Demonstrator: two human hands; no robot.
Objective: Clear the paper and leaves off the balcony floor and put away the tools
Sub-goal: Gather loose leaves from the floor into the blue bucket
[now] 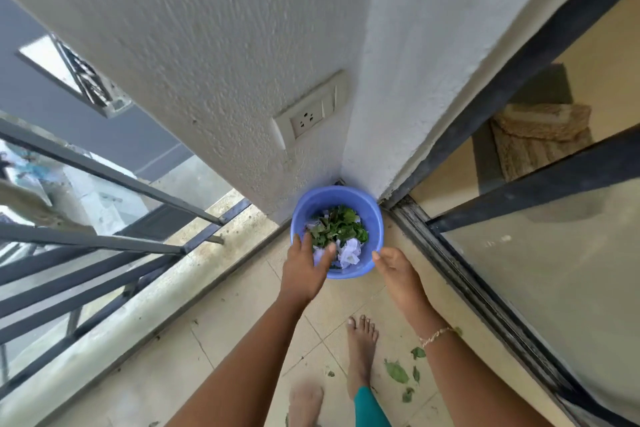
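The blue bucket (376,218) stands on the balcony floor (242,350), pushed into the corner where the two white walls meet. It is round, plastic and open at the top. Inside lies a heap of green leaves (337,225) toward the far side, with crumpled white paper (349,251) on the near side.

My left hand (304,269) reaches over the bucket's near-left rim with its fingers (327,253) straight and spread. The fingertips lie above the paper and the edge of the leaves. I cannot tell whether they touch anything. My right hand (398,276) is just beside the bucket's near-right wall, fingers relaxed and holding nothing. Its fingertip is at the plastic, though contact is unclear. A thin bracelet (436,334) sits on that wrist.

Nearer to me, my bare foot (362,340) stands on the tiles. A few loose leaves on the floor (396,371) lie to its right, well apart from the bucket. A wall socket (308,120) sits on the left wall above the bucket. The dark railing (104,184) runs along my left, and the sliding door track (450,270) along my right, with a mat (540,135) behind the glass.
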